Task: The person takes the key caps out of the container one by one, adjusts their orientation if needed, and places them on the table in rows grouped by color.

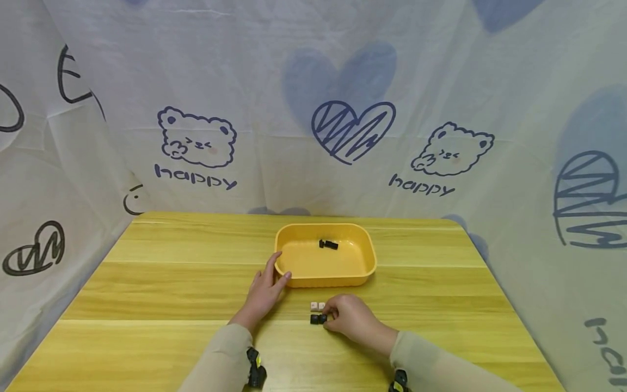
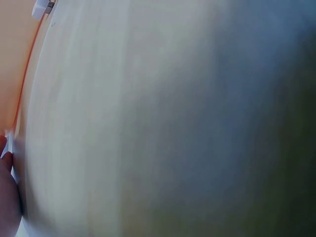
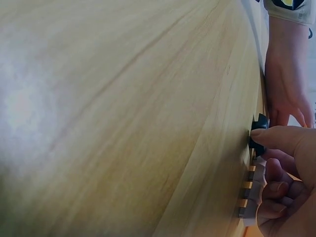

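My right hand (image 1: 354, 320) pinches a black keycap (image 1: 323, 319) between thumb and finger, low over the table in the head view. Directly left of it sits another black keycap (image 1: 314, 319). Two white keycaps (image 1: 314, 306) stand in a row just behind the black ones; the right wrist view shows several pale keycaps (image 3: 250, 212) lined up beside the curled fingers. My left hand (image 1: 264, 294) rests with extended fingers against the near left corner of a yellow tray (image 1: 323, 282). Inside the tray, toward its back, lie small black pieces (image 1: 331, 245).
The wood-grain table (image 1: 171, 305) spreads on both sides of the tray. Behind it and at the sides hangs a pale cloth (image 1: 274, 163) printed with hearts and bears. Mostly blurred tabletop fills the left wrist view.
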`<state>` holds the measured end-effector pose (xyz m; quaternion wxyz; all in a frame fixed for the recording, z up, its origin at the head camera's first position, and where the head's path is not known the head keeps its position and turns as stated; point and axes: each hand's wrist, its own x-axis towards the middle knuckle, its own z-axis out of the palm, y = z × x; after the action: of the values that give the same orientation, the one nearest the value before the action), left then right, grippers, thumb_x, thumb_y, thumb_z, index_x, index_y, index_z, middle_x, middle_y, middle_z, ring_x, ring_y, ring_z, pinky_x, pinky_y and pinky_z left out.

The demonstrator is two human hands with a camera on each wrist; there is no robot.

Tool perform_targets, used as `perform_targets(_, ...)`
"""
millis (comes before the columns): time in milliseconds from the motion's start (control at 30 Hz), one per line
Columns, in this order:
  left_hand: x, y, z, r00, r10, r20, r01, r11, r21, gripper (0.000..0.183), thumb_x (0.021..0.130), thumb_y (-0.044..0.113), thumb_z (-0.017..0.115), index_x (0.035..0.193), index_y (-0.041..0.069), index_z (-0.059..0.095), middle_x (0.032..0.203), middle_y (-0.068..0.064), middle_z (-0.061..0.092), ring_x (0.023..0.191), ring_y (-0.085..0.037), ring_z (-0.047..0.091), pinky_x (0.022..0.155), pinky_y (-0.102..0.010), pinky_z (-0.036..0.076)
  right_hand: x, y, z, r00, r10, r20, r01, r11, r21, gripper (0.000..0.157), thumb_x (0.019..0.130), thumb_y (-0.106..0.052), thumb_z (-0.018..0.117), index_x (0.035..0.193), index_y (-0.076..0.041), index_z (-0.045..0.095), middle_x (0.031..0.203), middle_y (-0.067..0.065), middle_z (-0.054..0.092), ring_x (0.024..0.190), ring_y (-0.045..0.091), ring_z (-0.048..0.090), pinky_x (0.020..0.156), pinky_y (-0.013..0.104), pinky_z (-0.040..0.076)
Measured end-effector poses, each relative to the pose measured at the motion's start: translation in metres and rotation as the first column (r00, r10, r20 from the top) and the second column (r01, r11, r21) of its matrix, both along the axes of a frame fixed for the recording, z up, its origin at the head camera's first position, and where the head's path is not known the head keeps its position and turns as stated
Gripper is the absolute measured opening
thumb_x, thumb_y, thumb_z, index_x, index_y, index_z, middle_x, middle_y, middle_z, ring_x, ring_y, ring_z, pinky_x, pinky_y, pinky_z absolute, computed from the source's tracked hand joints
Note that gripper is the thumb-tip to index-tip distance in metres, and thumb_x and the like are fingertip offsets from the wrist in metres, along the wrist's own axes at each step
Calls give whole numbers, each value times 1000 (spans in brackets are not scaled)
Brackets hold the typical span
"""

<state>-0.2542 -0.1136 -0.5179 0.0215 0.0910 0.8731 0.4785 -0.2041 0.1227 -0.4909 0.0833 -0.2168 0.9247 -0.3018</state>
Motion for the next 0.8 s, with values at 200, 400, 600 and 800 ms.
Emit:
perform_targets(200,-1,1,-2,1000,3,-19,-3,1000,-12,62,102,38,49,154,18,22,155,-21,29,137,-43,34,115,-56,3,1,0,2,1000,9,10,-9,1000,-5,14,76,-10,82,88,-8,75,59,-9,50,53,3,42,51,22,38)
perform_targets(400,-2,1,-4,999,10,-45,-11,1000,-21,60,103,36,50,153,16,24,153,-22,31,135,-43,36,115,-56,5,0,3,15,999,3,47,0,999,-46,17,78,-10,80,94,-6,74,62,-9,53,54,4,46,49,22,40)
perform_targets(600,-1,1,-2,999,15,-34,-15,1000,-13,60,103,34,51,153,16,24,153,-22,31,135,-45,35,114,-57,4,-10,9,37,1000,9,-27,-12,995,-100,18,81,-11,79,96,-3,74,65,-9,55,58,6,49,55,25,45)
perform_targets(800,-2,1,-4,1000,19,-6,-20,1000,-8,61,102,37,51,154,19,22,154,-20,30,137,-45,32,115,-56,3,-25,18,51,1000,22,-22,-26,974,-224,18,81,-11,80,97,-9,75,76,-8,61,69,9,56,62,27,51)
